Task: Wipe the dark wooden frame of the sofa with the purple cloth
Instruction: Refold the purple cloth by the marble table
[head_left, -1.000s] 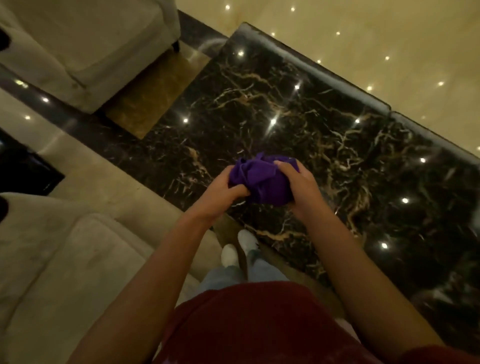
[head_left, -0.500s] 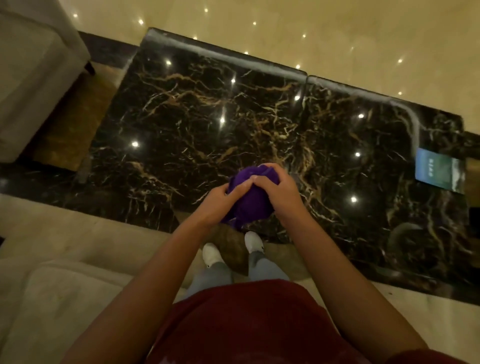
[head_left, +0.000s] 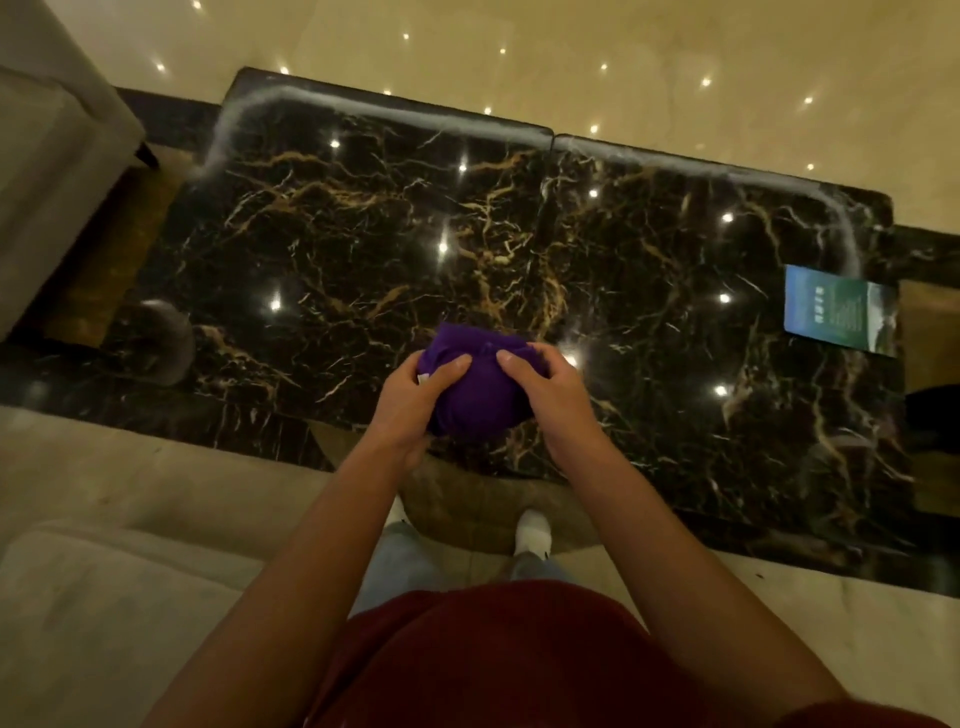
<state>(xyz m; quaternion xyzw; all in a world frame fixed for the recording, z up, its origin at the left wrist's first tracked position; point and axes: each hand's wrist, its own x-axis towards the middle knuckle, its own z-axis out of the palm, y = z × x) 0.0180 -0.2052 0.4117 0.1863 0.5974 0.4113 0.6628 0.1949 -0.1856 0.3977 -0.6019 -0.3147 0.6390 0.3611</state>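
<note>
At far left, pale upholstered sofa (head_left: 57, 171); its dark wooden frame not clearly in view. Centre, above black gold-veined marble counter (head_left: 649, 291): my left hand (head_left: 415, 400) curled on bunched purple cloth (head_left: 475, 400); my right hand (head_left: 545, 392) closed on its other side. Cloth judged soft, light, crushable: hold as a wad, flat face outward. Far right, blue-green leaflet (head_left: 839, 310).

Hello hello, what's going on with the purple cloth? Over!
Both hands, left and right, shut on the purple cloth, bunched above the marble table. No wiping yet. Nothing in the way.
</note>
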